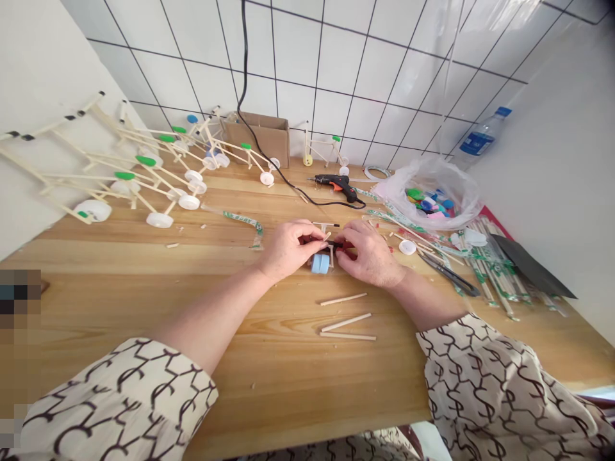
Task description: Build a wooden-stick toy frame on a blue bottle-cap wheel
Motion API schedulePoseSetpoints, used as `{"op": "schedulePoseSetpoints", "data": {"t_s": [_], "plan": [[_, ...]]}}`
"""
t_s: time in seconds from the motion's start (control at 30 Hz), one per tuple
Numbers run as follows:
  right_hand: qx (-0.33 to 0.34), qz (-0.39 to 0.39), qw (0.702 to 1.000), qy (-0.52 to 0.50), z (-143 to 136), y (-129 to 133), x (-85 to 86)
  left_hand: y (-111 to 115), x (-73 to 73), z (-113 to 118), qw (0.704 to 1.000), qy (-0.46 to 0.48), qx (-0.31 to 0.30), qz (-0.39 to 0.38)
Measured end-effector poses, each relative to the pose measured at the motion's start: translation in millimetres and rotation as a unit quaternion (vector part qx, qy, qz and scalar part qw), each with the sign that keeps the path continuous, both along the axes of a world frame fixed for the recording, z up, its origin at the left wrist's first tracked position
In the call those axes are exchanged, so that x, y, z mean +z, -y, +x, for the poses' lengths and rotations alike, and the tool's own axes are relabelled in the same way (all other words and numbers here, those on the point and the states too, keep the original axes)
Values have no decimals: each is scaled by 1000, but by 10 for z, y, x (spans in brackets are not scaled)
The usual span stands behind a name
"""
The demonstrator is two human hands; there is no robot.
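Note:
At the middle of the table, my left hand [294,246] is closed, with thumb and fingers pinching a short thin wooden stick [327,236]. Facing it, my right hand [369,255] is closed around a dark tool with a red part [338,245]; the fingers hide most of it, so its kind is unclear. Light blue bottle caps [319,263] sit just below the fingertips, by a small stick frame. A crossbar with a black end [327,225] shows beyond the hands. Three loose wooden sticks [348,336] lie nearer to me.
Stick-built tricycle models with white cap wheels [159,220] crowd the left. Behind stand a cardboard box [264,137] and a black glue gun [336,186] with its cord. On the right are a plastic bag of caps [461,198], scissors [449,274] and wrapped sticks [497,269].

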State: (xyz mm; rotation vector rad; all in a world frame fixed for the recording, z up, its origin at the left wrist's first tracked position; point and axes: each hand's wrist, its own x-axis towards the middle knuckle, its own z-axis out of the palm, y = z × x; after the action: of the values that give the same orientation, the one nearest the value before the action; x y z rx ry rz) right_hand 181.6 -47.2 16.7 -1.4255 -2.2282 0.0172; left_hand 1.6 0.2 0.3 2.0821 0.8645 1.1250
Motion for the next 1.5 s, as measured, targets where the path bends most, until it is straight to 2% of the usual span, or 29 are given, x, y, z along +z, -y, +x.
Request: {"op": "schedulePoseSetpoints", "data": {"t_s": [1.3, 1.5], "plan": [[2, -19, 1000, 9, 10, -3, 16, 33, 26, -3, 1000, -4, -6, -21], [5, 11, 1000, -28, -27, 46, 111, 33, 37, -4, 1000, -5, -1, -7]]}}
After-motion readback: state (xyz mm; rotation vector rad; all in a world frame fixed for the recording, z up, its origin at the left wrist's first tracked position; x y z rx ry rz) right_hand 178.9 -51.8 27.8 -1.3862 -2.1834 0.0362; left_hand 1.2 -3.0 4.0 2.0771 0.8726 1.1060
